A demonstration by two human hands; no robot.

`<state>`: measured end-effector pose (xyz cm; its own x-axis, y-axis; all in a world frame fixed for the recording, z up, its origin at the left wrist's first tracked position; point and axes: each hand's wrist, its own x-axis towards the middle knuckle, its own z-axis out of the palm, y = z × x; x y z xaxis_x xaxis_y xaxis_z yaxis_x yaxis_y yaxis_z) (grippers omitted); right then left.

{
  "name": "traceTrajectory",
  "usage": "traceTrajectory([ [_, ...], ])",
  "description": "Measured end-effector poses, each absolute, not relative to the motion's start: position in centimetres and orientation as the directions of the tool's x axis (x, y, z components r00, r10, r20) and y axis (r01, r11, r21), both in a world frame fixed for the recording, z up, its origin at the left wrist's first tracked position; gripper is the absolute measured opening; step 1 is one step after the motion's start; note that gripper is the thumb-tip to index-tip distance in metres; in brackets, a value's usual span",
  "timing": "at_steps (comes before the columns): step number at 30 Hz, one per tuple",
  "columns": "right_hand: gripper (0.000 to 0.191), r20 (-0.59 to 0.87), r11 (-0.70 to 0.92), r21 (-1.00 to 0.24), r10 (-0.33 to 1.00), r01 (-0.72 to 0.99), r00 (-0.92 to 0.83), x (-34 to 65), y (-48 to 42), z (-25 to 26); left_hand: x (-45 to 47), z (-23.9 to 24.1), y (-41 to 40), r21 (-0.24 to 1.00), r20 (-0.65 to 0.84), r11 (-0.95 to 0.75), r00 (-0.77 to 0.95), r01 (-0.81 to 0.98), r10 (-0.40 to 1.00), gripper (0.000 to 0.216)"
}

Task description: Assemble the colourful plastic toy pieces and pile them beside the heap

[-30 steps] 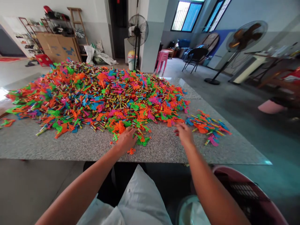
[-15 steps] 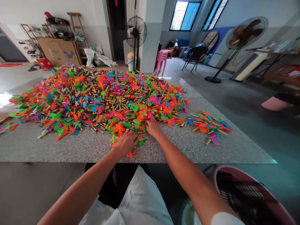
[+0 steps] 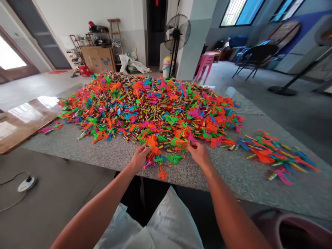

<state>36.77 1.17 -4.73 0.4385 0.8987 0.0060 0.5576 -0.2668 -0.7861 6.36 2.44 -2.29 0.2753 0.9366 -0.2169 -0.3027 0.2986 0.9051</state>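
A big heap of small coloured plastic pieces, orange, green, blue and pink, covers a grey speckled stone table. My left hand is at the heap's near edge, fingers pinched on an orange plastic piece. My right hand is just to the right of it, fingers curled on a small piece at the heap's edge that I cannot make out. A lone orange piece lies on the table's front edge between my hands. A smaller separate pile of the same pieces lies at the right.
A white bag rests on my lap below the table. A dark red basket stands at the lower right. A brown wooden tabletop adjoins on the left. Standing fans, chairs and shelves are behind. A power strip lies on the floor.
My right hand came in from the small pile on the right to the heap's near edge beside my left hand. The view swung to the left.
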Motion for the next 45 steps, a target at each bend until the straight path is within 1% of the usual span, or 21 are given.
traceTrajectory([
  [1,0.019,-0.053,-0.244,-0.879,0.905,0.411,0.422,36.0,0.4,-4.3,6.4,-2.1,2.1,0.885,-0.236,0.328,0.289,-0.331,0.928,0.041],
  [2,0.022,-0.104,-0.21,-0.944,0.921,0.254,0.376,35.0,-0.4,-3.8,6.5,-1.8,1.9,0.868,-0.249,0.35,0.301,-0.352,0.92,0.041],
  [3,0.025,-0.137,-0.177,-0.978,0.94,0.106,0.312,33.8,-1.1,-3.3,6.6,-1.6,1.6,0.854,-0.261,0.37,0.314,-0.366,0.913,0.042],
  [5,0.029,-0.155,-0.134,-0.984,0.968,-0.115,0.197,31.2,-2.3,-2.3,7.0,-1.3,1.3,0.836,-0.283,0.405,0.342,-0.369,0.896,0.043],
  [7,0.031,-0.153,-0.118,-0.961,0.98,-0.251,0.127,28.7,-3.0,-1.5,7.6,-1.1,1.0,0.839,-0.286,0.415,0.364,-0.352,0.886,0.043],
  [10,0.032,-0.138,-0.097,-0.927,0.986,-0.361,0.091,26.2,-3.4,-0.9,8.3,-1.0,0.5,0.855,-0.248,0.393,0.398,-0.339,0.883,0.04],
  [14,0.027,-0.135,-0.072,-0.9,0.984,-0.431,0.118,25.0,-3.1,-1.1,8.8,-1.1,0.0,0.873,-0.217,0.364,0.409,-0.324,0.886,0.039],
  [19,0.024,-0.131,-0.077,-0.88,0.988,-0.469,0.083,25.0,-2.8,-1.3,8.6,-1.2,0.1,0.914,-0.191,0.326,0.452,-0.243,0.872,0.044],
  [25,0.023,-0.125,-0.07,-0.895,0.987,-0.44,0.098,25.0,-3.4,-1.8,8.3,-0.7,0.3,0.908,-0.229,0.344,0.406,-0.24,0.885,0.047],
  [28,0.022,-0.12,-0.078,-0.9,0.99,-0.43,0.073,24.9,-3.6,-2.2,8.3,-0.5,0.3,0.912,-0.226,0.344,0.425,-0.224,0.876,0.047],
  [33,0.022,-0.121,-0.083,-0.877,0.991,-0.474,0.051,25.1,-3.6,-2.3,8.4,-0.4,0.1,0.916,-0.221,0.346,0.464,-0.202,0.858,0.047],
  [36,0.022,-0.112,-0.083,-0.883,0.993,-0.463,0.035,25.3,-3.5,-2.2,8.3,-0.5,0.0,0.924,-0.211,0.336,0.484,-0.185,0.849,0.047],
  [42,0.022,-0.09,-0.062,-0.921,0.994,-0.385,0.057,25.8,-3.4,-2.2,8.1,-1.2,-0.1,0.969,-0.145,0.22,0.47,-0.109,0.871,0.047],
  [45,0.022,-0.083,-0.052,-0.926,0.994,-0.374,0.066,25.9,-3.5,-2.3,8.2,-1.6,-0.2,0.98,-0.129,0.185,0.456,-0.08,0.881,0.047],
])
